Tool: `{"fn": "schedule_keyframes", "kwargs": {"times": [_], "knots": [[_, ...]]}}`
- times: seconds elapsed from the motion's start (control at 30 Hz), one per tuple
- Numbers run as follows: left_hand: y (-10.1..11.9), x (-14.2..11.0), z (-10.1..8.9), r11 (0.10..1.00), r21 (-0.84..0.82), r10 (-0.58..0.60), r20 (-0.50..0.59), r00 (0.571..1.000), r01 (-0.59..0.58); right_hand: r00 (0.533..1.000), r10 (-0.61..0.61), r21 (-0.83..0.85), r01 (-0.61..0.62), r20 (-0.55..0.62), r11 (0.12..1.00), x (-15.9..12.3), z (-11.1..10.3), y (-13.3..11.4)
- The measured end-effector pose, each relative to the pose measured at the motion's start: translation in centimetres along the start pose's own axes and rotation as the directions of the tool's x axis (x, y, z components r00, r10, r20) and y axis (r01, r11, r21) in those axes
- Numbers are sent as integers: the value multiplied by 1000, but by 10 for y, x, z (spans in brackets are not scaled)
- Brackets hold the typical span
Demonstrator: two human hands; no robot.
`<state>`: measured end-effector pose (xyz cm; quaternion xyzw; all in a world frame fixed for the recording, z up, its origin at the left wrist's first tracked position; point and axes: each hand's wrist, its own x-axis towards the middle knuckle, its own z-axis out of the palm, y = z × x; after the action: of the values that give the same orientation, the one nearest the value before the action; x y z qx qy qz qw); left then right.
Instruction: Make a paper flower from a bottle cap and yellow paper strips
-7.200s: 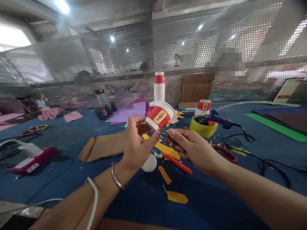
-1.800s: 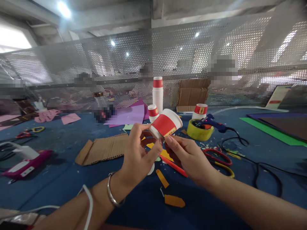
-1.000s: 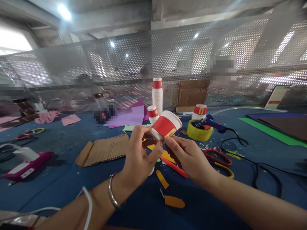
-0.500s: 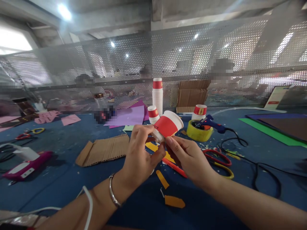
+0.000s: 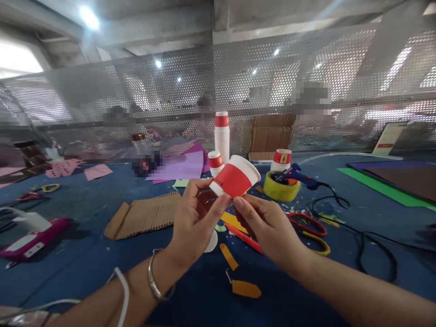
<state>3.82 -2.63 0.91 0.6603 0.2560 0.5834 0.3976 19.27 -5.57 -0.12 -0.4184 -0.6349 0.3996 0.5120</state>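
A paper cup, white with a red band and small dark lettering, is tilted above the table with its wide rim toward the upper right. My left hand grips its narrow lower end between thumb and fingers. My right hand pinches the cup's underside, its thumb close to the left thumb. Beneath the hands lie an orange-red pen-like tool, yellow-orange paper pieces and a white disc, partly covered by my left hand.
Stacked paper cups stand behind. To the right are scissors, yellow tape and a blue glue gun with a looping black cord. Corrugated cardboard and a purple power strip lie left. A perforated metal screen rises behind.
The cup has turned a little, showing more of its red band and lettering. My left thumb has moved up onto its lower edge. The white disc on the table is more exposed.
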Motion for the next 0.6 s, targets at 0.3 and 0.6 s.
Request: {"fn": "schedule_keyframes", "kwargs": {"times": [0.3,0.6], "knots": [[-10,-4,-8,944,235,214,89,973,-229,1000,20,18,-20,-10,1000,-1,0,2],[-2,-1,-1,1000,11,29,4,1000,-29,1000,6,44,-6,-10,999,0,0,-4]]}}
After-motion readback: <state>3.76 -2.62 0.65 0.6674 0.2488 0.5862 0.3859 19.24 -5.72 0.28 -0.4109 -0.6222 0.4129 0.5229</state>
